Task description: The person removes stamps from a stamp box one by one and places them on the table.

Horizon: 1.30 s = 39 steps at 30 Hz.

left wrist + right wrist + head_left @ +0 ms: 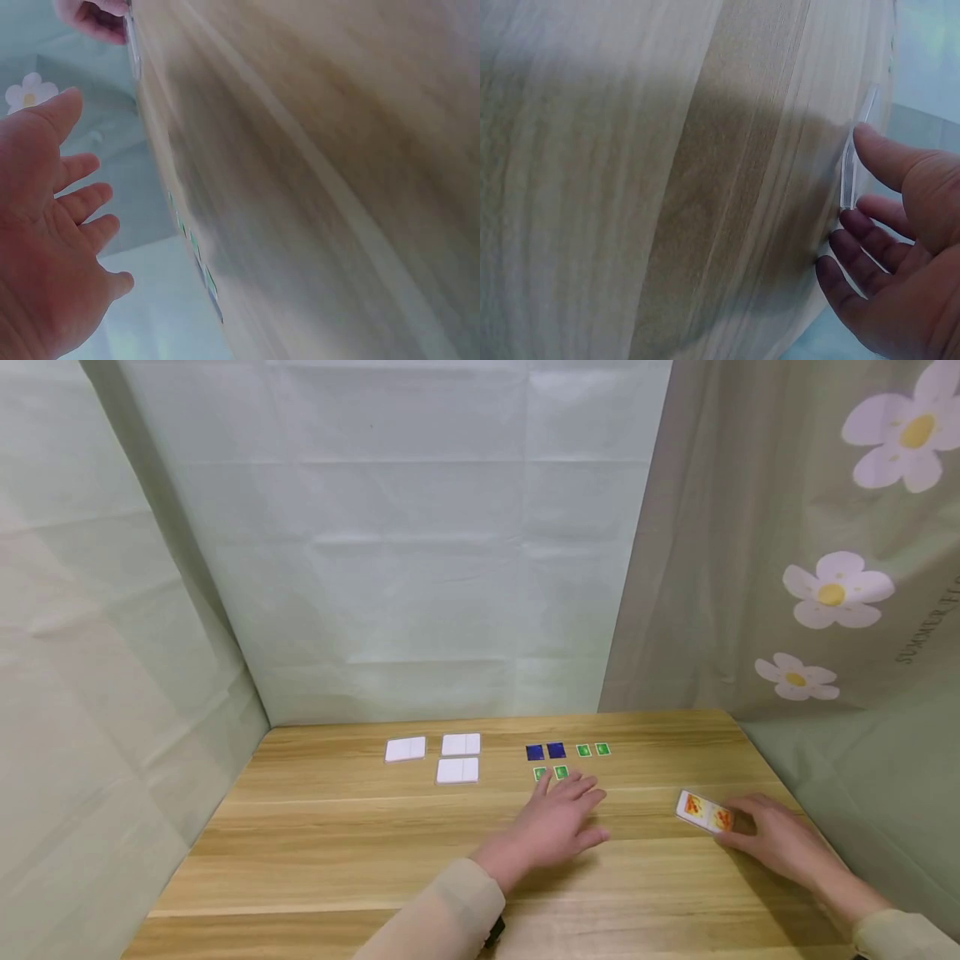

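At the right of the table, my right hand (780, 839) pinches the near end of a clear-edged domino-like card (693, 807) with two orange-red pictures on its face. In the right wrist view the thumb (885, 157) is on one edge of that card (849, 176) and the fingertips are at its end. My left hand (551, 822) hovers over the middle of the table, fingers spread and holding nothing. Just beyond its fingertips lie small green square cards (561, 772); the left wrist view shows its palm facing sideways.
Two dark blue square cards (556, 750) and two more green ones (603, 749) lie farther back on the wooden table (315, 843). Three white two-part cards (457, 770) lie to the left. Fabric curtains (420, 568) hang behind and at both sides.
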Motion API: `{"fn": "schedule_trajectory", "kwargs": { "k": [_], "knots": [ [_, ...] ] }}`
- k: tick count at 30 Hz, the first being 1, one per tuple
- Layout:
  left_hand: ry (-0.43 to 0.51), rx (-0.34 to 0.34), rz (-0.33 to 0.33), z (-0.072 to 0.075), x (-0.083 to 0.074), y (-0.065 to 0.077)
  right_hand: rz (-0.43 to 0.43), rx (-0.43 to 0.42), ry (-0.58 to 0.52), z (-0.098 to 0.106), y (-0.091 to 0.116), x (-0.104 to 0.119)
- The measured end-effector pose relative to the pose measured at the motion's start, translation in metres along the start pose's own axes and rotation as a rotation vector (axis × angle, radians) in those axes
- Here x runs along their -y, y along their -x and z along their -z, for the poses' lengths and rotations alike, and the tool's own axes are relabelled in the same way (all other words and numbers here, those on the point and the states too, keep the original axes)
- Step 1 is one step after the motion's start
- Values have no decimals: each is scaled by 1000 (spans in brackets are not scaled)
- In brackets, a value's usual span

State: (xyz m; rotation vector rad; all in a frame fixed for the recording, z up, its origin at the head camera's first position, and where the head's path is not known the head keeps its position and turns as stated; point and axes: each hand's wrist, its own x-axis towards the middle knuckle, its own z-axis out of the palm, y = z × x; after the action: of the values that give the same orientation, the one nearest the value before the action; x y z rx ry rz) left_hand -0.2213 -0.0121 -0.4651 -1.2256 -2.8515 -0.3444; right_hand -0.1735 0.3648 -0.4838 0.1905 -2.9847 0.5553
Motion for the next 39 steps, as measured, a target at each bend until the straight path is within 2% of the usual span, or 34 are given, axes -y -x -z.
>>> {"fn": "schedule_trajectory", "kwargs": {
  "k": [12, 17, 24, 33, 39],
  "knots": [
    [-33, 15, -25, -11, -9, -2, 35, -6, -17, -6, -2, 6],
    [-37, 18, -22, -12, -12, -2, 48, 5, -34, -7, -5, 13],
    [-25, 29, -42, -15, -14, -1, 68, 10, -42, -10, -7, 25],
    [1, 65, -40, -21, -15, -1, 134, 7, -55, -18, -14, 41],
    [-8, 71, -48, -23, -14, 0, 136, 18, -69, -24, -18, 53]
  ]
}}
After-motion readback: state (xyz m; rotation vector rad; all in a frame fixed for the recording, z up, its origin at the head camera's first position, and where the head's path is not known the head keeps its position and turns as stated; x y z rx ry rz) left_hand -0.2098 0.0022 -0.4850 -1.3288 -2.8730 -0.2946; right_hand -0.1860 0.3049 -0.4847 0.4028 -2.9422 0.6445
